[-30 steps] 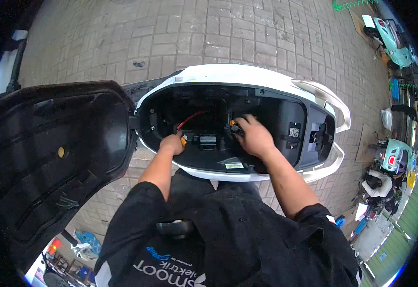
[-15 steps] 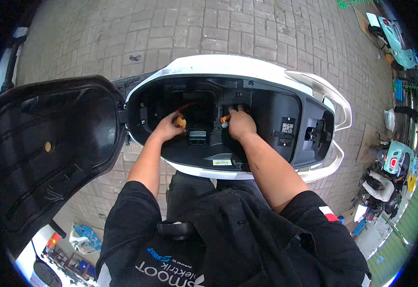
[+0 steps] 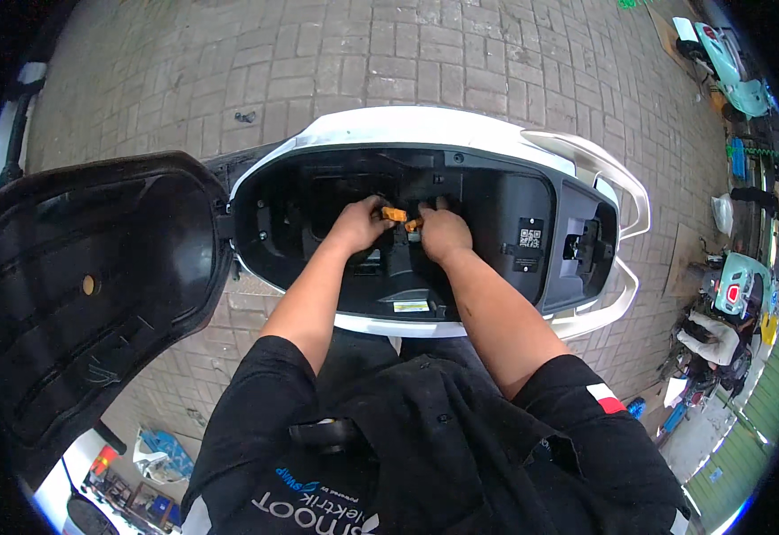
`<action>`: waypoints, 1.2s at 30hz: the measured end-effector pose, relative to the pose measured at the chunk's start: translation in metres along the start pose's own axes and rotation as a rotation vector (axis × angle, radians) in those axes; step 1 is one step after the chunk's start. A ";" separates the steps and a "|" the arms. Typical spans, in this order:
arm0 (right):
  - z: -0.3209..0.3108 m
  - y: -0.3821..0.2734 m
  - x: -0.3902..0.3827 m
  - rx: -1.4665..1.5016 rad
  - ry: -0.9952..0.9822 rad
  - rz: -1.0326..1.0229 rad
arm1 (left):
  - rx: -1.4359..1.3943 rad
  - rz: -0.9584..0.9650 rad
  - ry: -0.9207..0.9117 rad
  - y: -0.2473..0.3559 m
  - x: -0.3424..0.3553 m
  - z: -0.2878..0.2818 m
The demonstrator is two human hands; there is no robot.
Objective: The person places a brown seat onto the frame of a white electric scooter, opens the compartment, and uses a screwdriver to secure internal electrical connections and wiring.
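Observation:
Both my hands reach down into the black under-seat compartment point(image 3: 496, 192) of a white scooter point(image 3: 407, 120). Between the fingers of my left hand point(image 3: 359, 225) is an orange connector point(image 3: 395, 215), its end pointing right. My right hand point(image 3: 446, 234) grips a second orange connector point(image 3: 414, 225), partly covered by my fingers. The two connectors are close together near the middle of the compartment; whether they touch I cannot tell. A pale label point(image 3: 411, 306) lies on the near inner wall, below my hands.
To the left the black seat point(image 3: 131, 259) is swung open on its hinge. A white grab rail point(image 3: 626, 178) curves round the scooter's right end. Grey paving point(image 3: 389, 53) surrounds it. Light-blue scooters point(image 3: 739, 290) stand at the far right, with a green shutter nearby.
My left hand has moved right and slightly up with its orange connector, bringing it close to the one in my right hand. The right hand has stayed almost in place.

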State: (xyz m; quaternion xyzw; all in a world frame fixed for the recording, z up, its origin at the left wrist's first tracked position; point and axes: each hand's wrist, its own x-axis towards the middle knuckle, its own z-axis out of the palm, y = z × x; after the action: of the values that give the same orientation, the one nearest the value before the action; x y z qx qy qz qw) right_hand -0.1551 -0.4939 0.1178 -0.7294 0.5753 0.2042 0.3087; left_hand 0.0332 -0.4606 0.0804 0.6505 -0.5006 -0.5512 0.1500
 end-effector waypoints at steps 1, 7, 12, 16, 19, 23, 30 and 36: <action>0.002 0.001 0.001 -0.002 0.000 -0.001 | 0.088 0.003 0.056 -0.001 0.000 0.003; 0.006 0.003 0.007 0.055 0.043 -0.062 | 0.270 0.082 0.197 -0.010 -0.012 0.005; 0.023 0.018 0.015 0.054 0.074 -0.121 | 0.408 0.144 0.257 -0.004 -0.016 0.006; 0.016 0.004 0.009 0.054 0.044 -0.103 | 0.428 0.211 0.214 -0.015 -0.014 0.007; 0.016 0.006 0.011 0.061 0.045 -0.105 | 0.427 0.210 0.172 -0.013 -0.016 0.010; 0.012 0.003 0.011 0.068 0.037 -0.105 | 0.462 0.205 0.174 -0.018 -0.013 0.009; 0.007 0.000 0.009 0.091 -0.047 -0.045 | 0.405 0.308 0.270 -0.021 -0.011 0.010; 0.011 0.003 0.007 0.123 0.042 -0.058 | 0.520 0.282 0.093 -0.020 -0.008 0.012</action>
State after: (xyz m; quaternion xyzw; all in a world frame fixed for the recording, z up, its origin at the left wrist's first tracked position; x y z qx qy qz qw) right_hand -0.1554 -0.4923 0.1046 -0.7295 0.5718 0.1438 0.3466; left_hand 0.0336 -0.4407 0.0654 0.6157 -0.7030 -0.3476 0.0763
